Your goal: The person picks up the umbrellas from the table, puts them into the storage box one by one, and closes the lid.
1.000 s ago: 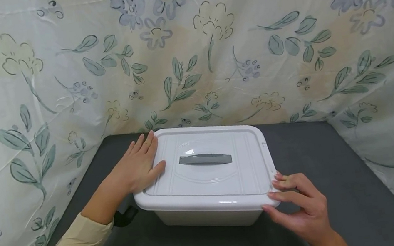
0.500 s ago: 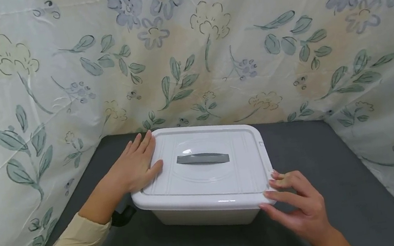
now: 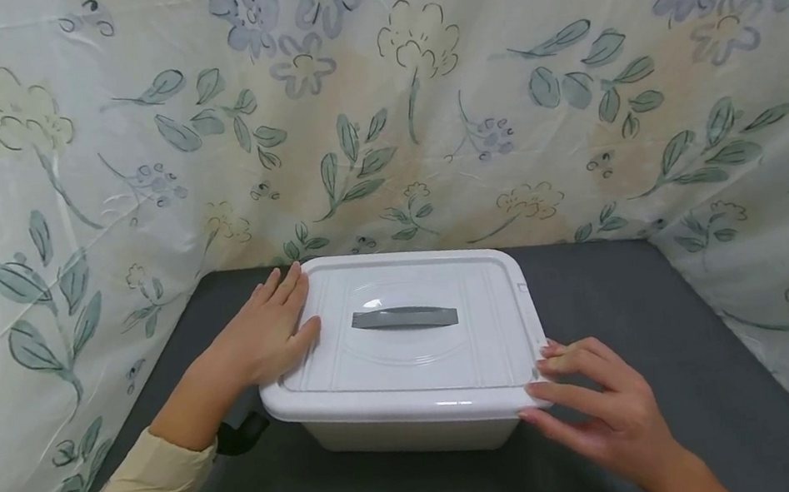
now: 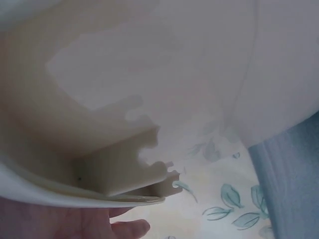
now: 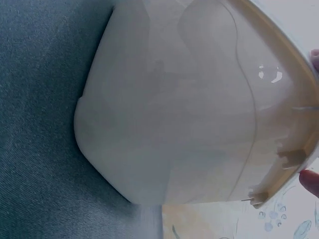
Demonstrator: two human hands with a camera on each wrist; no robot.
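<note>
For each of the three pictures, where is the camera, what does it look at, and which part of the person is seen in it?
Head: looks forward and down at the white box, its lid, the left hand and right hand.
Left wrist: sits low beside the box, looking up under the lid rim; fingers show at the bottom.
Right wrist: looks along the grey table at the box wall; fingertips show at the right edge.
Shared: all three show the same box.

— What carries everything here?
— A dark grey table (image 3: 685,373), running under both hands.
— And what lies directly on it?
— A white lidded box (image 3: 421,431), between the left hand (image 3: 267,335) and the right hand (image 3: 602,406).
</note>
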